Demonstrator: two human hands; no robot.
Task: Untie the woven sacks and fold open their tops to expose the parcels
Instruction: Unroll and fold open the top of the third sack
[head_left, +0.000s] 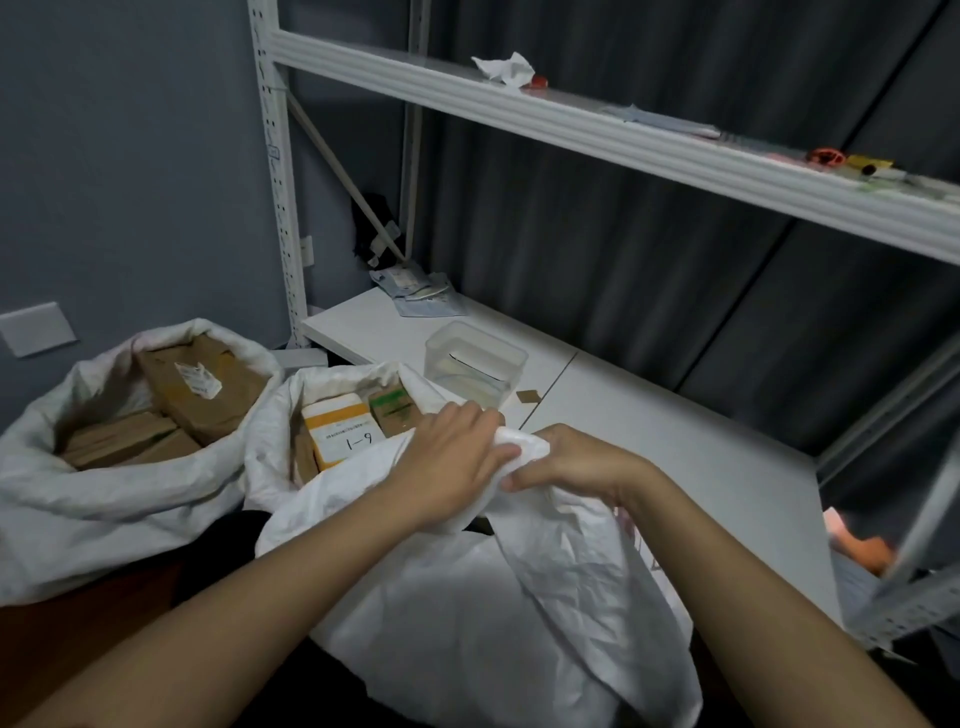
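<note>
Woven sack (467, 597) nearest me sits closed before two opened ones; my left hand (457, 457) and right hand (571, 462) both pinch its bunched neck (522, 452), apparently to work it loose.

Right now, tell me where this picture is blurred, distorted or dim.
Head view: wide-angle bend curves the shelf beam; the right edge near the orange object is smeared; light is dim, the curtain dark; both hands and the near sack read fairly sharp.
</note>
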